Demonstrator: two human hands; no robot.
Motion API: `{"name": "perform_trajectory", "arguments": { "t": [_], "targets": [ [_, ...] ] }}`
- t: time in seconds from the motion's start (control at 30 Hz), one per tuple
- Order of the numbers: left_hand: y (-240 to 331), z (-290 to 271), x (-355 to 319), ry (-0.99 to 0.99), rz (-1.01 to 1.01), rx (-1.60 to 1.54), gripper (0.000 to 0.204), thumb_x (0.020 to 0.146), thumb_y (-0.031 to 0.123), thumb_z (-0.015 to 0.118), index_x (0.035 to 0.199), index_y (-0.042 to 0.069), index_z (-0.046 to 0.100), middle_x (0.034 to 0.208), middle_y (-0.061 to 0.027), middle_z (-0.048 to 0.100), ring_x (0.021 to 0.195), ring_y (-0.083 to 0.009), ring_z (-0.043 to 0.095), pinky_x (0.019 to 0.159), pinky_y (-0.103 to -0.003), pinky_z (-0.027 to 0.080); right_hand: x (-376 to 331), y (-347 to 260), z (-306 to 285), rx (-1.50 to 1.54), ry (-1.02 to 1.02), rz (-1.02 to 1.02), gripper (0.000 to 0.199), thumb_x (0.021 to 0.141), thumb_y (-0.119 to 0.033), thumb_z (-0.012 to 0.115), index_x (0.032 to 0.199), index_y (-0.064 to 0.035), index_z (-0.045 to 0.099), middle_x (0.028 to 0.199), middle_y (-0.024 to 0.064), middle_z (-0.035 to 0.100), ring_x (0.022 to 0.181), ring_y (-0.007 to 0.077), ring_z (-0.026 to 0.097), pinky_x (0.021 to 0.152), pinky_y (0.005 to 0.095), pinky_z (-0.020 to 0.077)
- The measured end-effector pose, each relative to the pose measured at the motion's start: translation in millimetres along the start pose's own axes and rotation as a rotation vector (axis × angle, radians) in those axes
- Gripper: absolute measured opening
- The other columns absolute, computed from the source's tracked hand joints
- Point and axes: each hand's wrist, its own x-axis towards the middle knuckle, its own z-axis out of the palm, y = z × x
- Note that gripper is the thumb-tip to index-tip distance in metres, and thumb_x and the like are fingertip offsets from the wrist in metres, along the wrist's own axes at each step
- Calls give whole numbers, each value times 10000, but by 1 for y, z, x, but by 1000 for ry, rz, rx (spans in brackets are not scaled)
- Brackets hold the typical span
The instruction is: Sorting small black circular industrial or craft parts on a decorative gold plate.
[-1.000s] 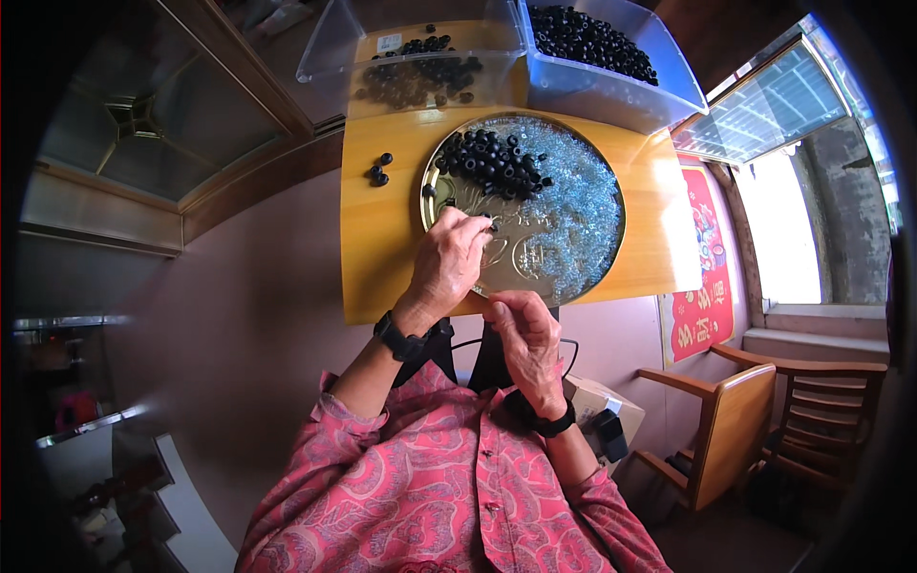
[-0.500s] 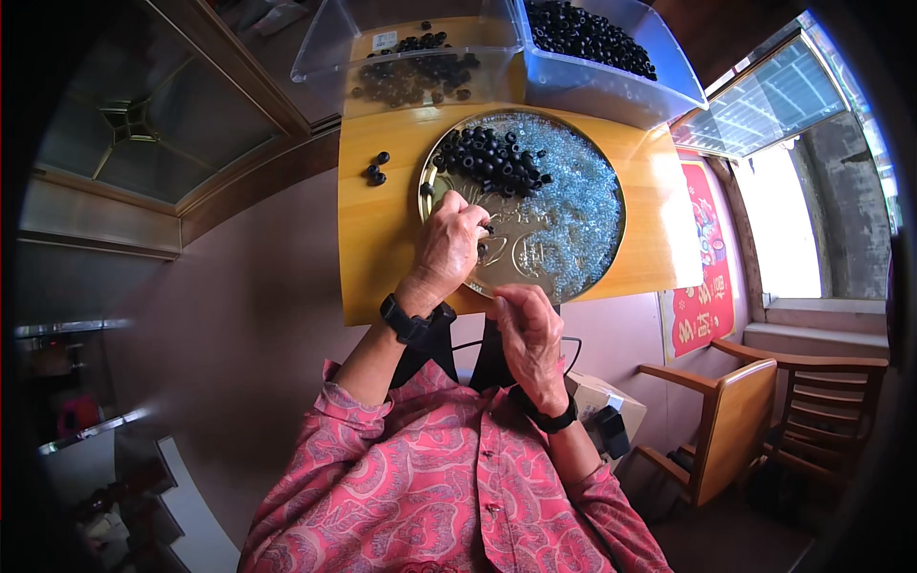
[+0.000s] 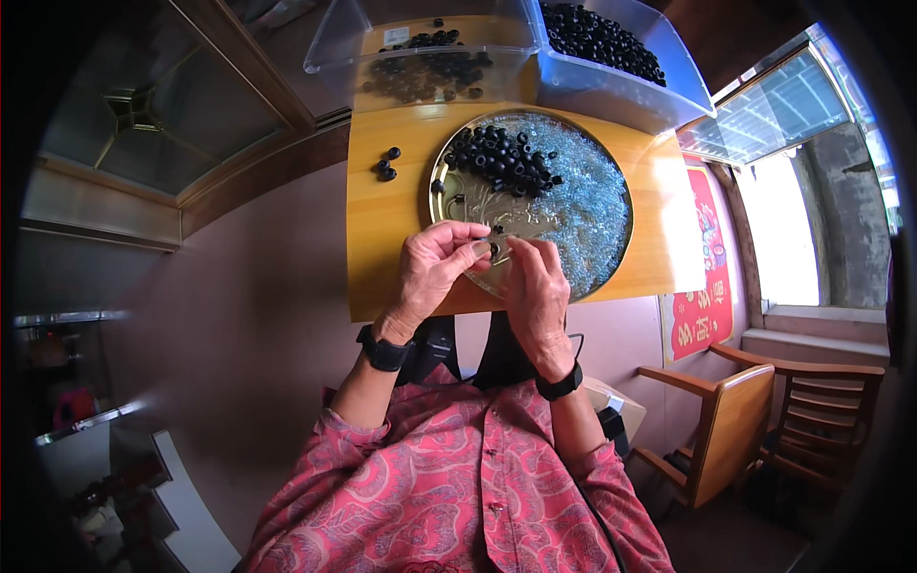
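Above the near edge of a round metal tray (image 3: 474,207), my two hands are close together. Thumb and forefinger of my left hand (image 3: 425,277) pinch a small black bead (image 3: 494,249). My right hand (image 3: 537,291) is closed in a pinch just right of that bead; whatever lies in its fingertips is too small to make out. A heap of black beads (image 3: 501,160) fills the tray's upper left, and tiny clear bluish beads (image 3: 592,201) cover its right side. A few single black beads lie on the bare metal near my left hand.
Behind the tray stand two clear plastic bins: the left bin (image 3: 334,43) holds some black beads, the right bin (image 3: 630,95) many. Several loose black beads (image 3: 386,167) sit on the wooden table (image 3: 373,248). A wooden chair (image 3: 731,435) is at the right.
My left hand has drawn back from the tray's left side toward me, with a black bead now in its fingertips. My right hand has risen slightly to meet it.
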Motion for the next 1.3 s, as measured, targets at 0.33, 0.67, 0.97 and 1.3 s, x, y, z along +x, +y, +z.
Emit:
{"name": "perform_trajectory", "arguments": {
  "t": [0.33,0.67,0.97,1.3],
  "targets": [
    [-9,-8,-35,14,-163,-451,229,937,67,606,1150,-14,633,996,-84,677,870,-164,668,811,-293,569,21,6,20,-298,-115,-99,333,713,-35,635,1045,-44,631,1043,90,559,933,285,572,744,377,518],
    [-13,-5,-44,30,-219,-413,230,954,117,594,1143,-7,635,978,-84,675,821,-151,676,730,-285,592,5,9,-1,-144,-52,56,165,814,-42,600,974,-30,560,926,153,564,813,354,605,677,427,504],
    [-11,5,-50,-11,-245,-380,215,955,108,589,1129,-12,629,973,-80,672,809,-147,672,719,-294,591,-26,15,-39,417,-28,496,129,874,-12,604,1001,-8,626,878,111,565,726,192,622,626,312,493],
    [-18,6,-53,-15,-232,-355,206,953,95,591,1122,-13,634,971,-75,672,806,-142,666,730,-292,586,-16,11,-26,-239,-131,140,105,852,-80,646,954,-78,671,911,125,568,780,317,624,656,415,510]
  ]
}}
